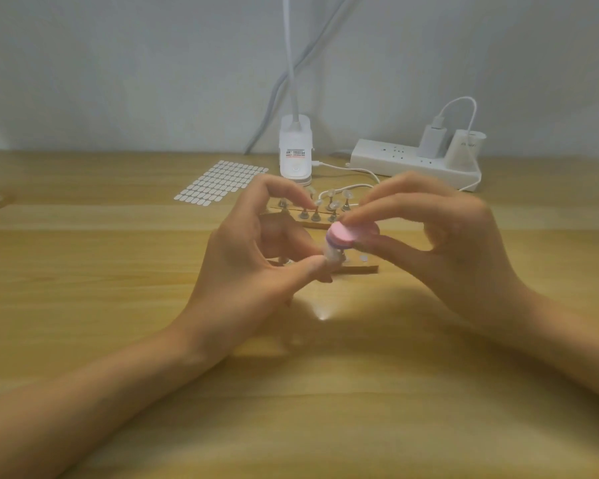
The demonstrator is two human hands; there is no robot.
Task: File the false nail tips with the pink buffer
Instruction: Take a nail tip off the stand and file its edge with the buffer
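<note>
We find the pink buffer (347,234) just above the middle of the table (118,340), gripped by the right hand (440,243). The forefinger lies on its top and the thumb (381,244) presses from beneath. The buffer's left end rests on a clear nail tip (332,254), which the left hand (253,250) pinches; its thumb (308,268) is pressed against the tip's near side. We cannot tell which finger backs the tip from behind. The left forefinger arches over the far row of nail stands (325,205) and ends just beside one of them. Count: one buffer, one nail tip in hand, and at least six stands carrying tips in the far row. Both hands hide part of that row and the picture is soft there, so we cannot fix the number. The stands sit on a brown board (358,270), whose near edge shows below the buffer. One sticker sheet (218,183) lies to the far left of the hands. One white lamp base (295,150) stands at the far edge with its neck rising out of view. One power strip (405,162) lies to the far right and carries two white plugs, and a white cable (346,169) runs from the lamp base past the stands.
</note>
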